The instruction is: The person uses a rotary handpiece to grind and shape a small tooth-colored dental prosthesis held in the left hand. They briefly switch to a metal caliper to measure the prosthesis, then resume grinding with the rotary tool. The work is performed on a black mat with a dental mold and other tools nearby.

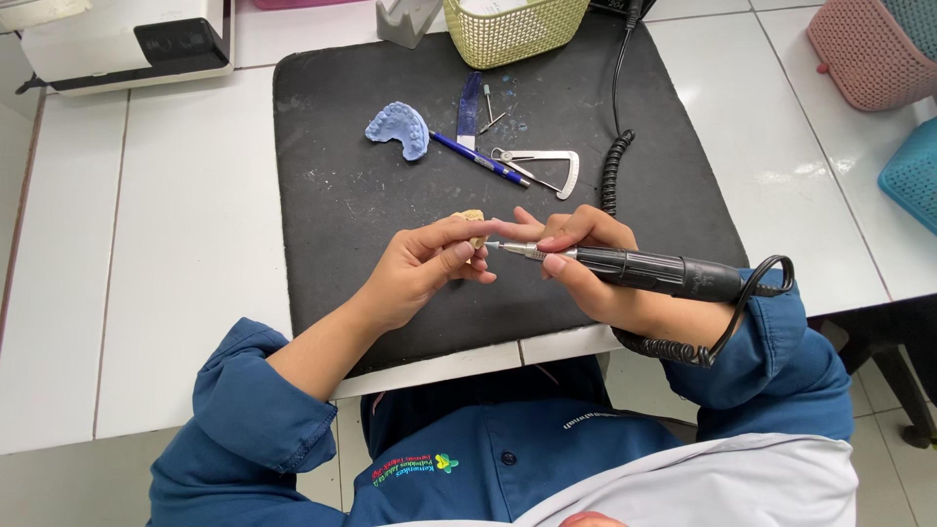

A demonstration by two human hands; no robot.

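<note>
The left hand [425, 265] is pinching a small tan piece [472, 222] at its fingertips, steadying it above the black mat [342, 205]. The right hand [586, 259] is gripping a handpiece [634, 268] pen-style for control, its tip meeting the piece. A blue cast [400, 130], pen [480, 158] and caliper [542, 166] are lying beyond, within reach.

Bright, even overhead light; soft glare on the white table [146, 244] at right; faint shadows under the hands; focus sharp; edges slightly bowed.

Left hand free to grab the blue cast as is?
Probably not: the left hand is pinching a small tan piece. The path across the mat to the blue cast looks unobstructed, though.
</note>
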